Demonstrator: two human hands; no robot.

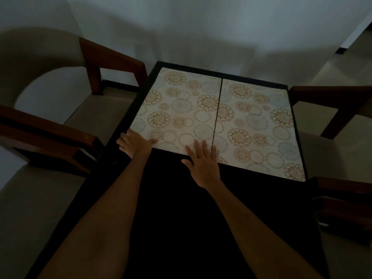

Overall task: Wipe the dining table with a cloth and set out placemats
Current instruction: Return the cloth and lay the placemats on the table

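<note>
Head view, dim and grainy: two patterned placemats side by side on the far half of the dark table [181,208]. Left placemat [181,109] reaching almost to the table's left and far edges; right placemat [259,125] running close to the right edge, a thin dark seam between the two. Left hand [133,144] at the near-left corner of the left placemat, thumb on top of the mat, fingers spread at its edge, whether pinching or just pressing cannot be told in this light. Right hand [203,164] flat, fingers straight and fanned, pressing the near edge of the same placemat just beside the seam, holding nothing. No telling where a cloth might be. Near half of the tabletop bare and black, detail lost in shadow, both forearms stretched across it. Wooden chairs [112,63] crowding the left side, more chair frames [330,103] on the right, partly cut off by the frame. Pale wall [191,27] beyond the far edge, open floor [352,65] at far right.
</note>
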